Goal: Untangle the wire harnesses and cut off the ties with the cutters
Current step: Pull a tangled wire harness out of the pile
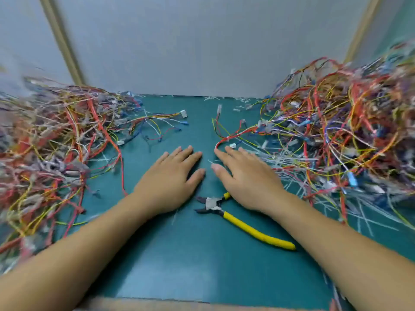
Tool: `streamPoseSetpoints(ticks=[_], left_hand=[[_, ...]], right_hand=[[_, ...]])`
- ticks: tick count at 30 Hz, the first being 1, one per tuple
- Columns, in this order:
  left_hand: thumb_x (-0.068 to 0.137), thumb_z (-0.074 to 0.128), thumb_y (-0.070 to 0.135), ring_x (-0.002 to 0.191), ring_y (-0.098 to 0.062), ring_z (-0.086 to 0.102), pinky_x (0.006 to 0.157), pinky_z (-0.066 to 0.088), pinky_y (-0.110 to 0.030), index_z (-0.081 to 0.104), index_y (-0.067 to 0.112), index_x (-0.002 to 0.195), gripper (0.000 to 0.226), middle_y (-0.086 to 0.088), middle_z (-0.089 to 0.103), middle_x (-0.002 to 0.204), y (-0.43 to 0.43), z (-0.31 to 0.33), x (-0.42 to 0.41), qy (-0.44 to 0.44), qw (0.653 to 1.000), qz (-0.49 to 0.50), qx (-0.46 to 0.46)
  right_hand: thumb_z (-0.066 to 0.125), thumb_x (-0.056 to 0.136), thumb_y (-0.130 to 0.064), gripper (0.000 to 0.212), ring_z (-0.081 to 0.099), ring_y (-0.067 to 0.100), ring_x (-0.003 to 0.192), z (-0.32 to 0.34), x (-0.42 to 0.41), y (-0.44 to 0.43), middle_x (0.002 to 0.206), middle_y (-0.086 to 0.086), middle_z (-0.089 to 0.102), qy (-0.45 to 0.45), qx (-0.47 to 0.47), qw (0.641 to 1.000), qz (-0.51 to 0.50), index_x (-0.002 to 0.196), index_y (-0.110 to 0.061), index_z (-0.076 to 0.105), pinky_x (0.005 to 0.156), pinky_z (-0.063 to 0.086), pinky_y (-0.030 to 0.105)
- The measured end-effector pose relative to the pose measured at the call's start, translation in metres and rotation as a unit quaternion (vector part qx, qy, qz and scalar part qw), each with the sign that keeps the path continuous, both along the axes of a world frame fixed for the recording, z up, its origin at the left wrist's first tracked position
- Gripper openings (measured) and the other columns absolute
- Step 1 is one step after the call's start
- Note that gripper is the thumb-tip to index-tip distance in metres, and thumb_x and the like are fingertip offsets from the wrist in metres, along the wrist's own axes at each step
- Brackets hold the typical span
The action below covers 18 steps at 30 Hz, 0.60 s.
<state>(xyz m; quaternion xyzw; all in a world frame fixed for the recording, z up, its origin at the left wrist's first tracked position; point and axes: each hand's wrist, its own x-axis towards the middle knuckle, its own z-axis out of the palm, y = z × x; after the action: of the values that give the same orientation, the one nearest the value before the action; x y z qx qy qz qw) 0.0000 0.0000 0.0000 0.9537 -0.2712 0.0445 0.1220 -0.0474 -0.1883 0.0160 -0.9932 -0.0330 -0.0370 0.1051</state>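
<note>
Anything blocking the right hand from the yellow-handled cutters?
Nothing visible does. The yellow-handled metal cutters lie on the green mat beside the wrist of the flat right hand, and one handle runs under that wrist. No wires cross them.

Two harness heaps — left heap (51, 140), right heap (341, 131) — two hands, left hand (173, 176), right hand (247, 176); one pair of cutters (244, 226)
</note>
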Motion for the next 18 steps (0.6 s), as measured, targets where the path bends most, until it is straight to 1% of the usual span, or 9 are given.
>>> streamPoseSetpoints(ticks=[5,9,13,15,16,17,18], left_hand=[[0.103,0.030,0.051,0.152,-0.014,0.011,0.124,0.006,-0.035,0.024,0.029,0.156,0.058,0.004,0.017,0.165,0.000,0.001,-0.006,0.016,1.000,-0.004,-0.008],[0.102,0.029,0.055,0.152,-0.010,0.009,0.122,0.001,-0.029,0.025,0.033,0.155,0.058,0.009,0.018,0.164,0.003,-0.001,-0.003,0.013,0.999,-0.002,-0.029],[0.104,0.025,0.052,0.151,-0.009,0.014,0.121,0.003,-0.029,0.036,0.031,0.152,0.053,0.009,0.026,0.162,0.001,0.000,-0.005,0.024,0.998,-0.007,-0.065],[0.104,0.026,0.050,0.145,-0.011,0.028,0.118,0.012,-0.028,0.049,0.028,0.142,0.049,0.007,0.041,0.153,0.001,0.006,-0.008,0.025,0.996,-0.013,-0.085],[0.104,0.027,0.049,0.136,-0.013,0.039,0.113,0.021,-0.027,0.057,0.026,0.132,0.047,0.005,0.051,0.141,0.001,0.009,-0.012,0.021,0.996,-0.010,-0.091],[0.104,0.029,0.049,0.124,-0.015,0.048,0.105,0.030,-0.027,0.061,0.023,0.120,0.044,0.004,0.057,0.126,0.001,0.011,-0.014,0.009,0.995,-0.001,-0.096],[0.104,0.031,0.049,0.113,-0.017,0.053,0.095,0.037,-0.029,0.062,0.021,0.110,0.043,0.002,0.059,0.114,0.002,0.014,-0.018,-0.004,0.996,0.017,-0.092]], right_hand=[[0.021,0.103,-0.056,0.058,0.016,0.022,0.153,-0.002,-0.007,0.000,0.165,-0.003,0.023,-0.005,0.011,1.000,0.003,0.156,-0.033,0.025,0.123,0.012,0.040],[0.016,0.102,-0.060,0.061,0.012,0.018,0.153,-0.005,-0.005,-0.002,0.166,-0.007,0.020,-0.005,0.016,1.000,-0.003,0.157,-0.035,0.020,0.124,0.008,0.038],[0.018,0.102,-0.058,0.059,0.013,0.018,0.153,-0.007,-0.004,-0.002,0.165,-0.006,0.021,-0.011,0.013,1.000,-0.003,0.156,-0.035,0.024,0.123,0.011,0.037],[0.020,0.103,-0.057,0.057,0.014,0.017,0.152,-0.006,-0.003,-0.001,0.165,-0.005,0.022,-0.025,0.027,0.999,-0.006,0.155,-0.036,0.027,0.122,0.015,0.036],[0.021,0.103,-0.056,0.056,0.015,0.017,0.152,-0.006,-0.004,-0.001,0.165,-0.005,0.022,-0.030,0.033,0.999,-0.006,0.154,-0.036,0.029,0.122,0.018,0.037],[0.022,0.103,-0.055,0.054,0.016,0.017,0.152,-0.006,-0.003,-0.001,0.164,-0.005,0.023,-0.040,0.032,0.999,-0.005,0.152,-0.035,0.032,0.121,0.020,0.037],[0.022,0.103,-0.054,0.053,0.018,0.018,0.151,-0.006,-0.004,0.000,0.162,-0.004,0.026,-0.046,0.027,0.999,-0.003,0.150,-0.034,0.036,0.120,0.023,0.038]])
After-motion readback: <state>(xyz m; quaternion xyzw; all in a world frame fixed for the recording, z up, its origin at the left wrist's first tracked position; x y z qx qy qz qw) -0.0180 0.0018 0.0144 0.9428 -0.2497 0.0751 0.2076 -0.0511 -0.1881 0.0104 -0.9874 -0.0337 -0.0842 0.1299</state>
